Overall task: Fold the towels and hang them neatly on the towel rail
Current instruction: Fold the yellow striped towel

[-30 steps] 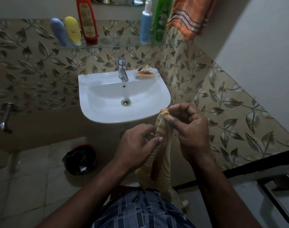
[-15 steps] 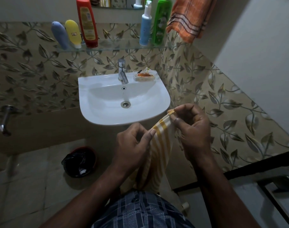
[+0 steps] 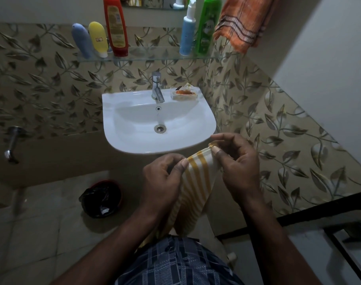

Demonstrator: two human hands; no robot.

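1. The striped towel (image 3: 196, 182) is held in front of the body, below the front rim of the sink (image 3: 159, 145), its top edge stretched between both hands and the rest hanging down toward the lap.
2. The left hand (image 3: 163, 177) is closed in a pinch on the top edge at the towel's left corner; the right hand (image 3: 237, 161) is pinched shut on the right corner, held a little higher.
3. The towel is judged light, thin and limp: it sags in soft folds and is unlikely to keep a crease unaided. The corners and the top hem are judged the best places for a grip, since pinching there keeps the edges matched.
4. The towel's lower end is hidden behind the checked garment (image 3: 175, 264), so its full length cannot be told.
5. An orange towel (image 3: 243, 23) hangs at the upper right, near the bottles on the glass shelf (image 3: 155, 55); what carries it is cut off by the frame, and no towel rail can be made out.
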